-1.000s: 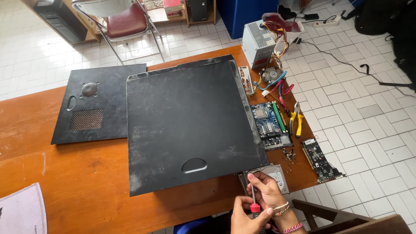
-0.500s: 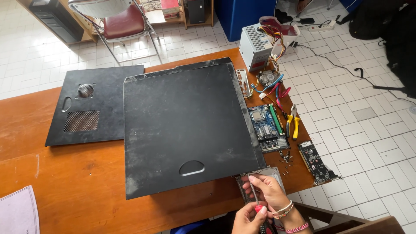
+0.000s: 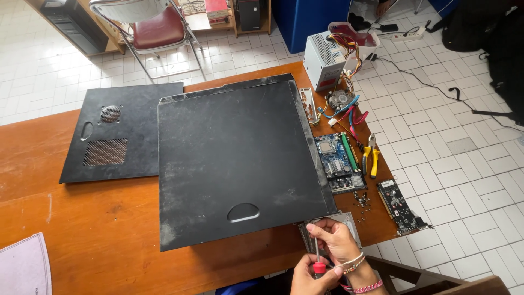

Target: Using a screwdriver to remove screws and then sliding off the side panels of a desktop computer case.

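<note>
Both hands on screwdriver: left hand grips red handle, right hand pinches shaft; upright, tip twd drive.

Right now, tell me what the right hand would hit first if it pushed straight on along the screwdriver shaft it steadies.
The right hand points up-frame along the screwdriver. It would likely meet the grey metal drive first, then the edge of the black computer case just beyond. Depth there is hard to judge.

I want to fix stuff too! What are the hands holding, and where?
A screwdriver: the left hand holds its red handle, the right hand pinches the metal shaft.
</note>
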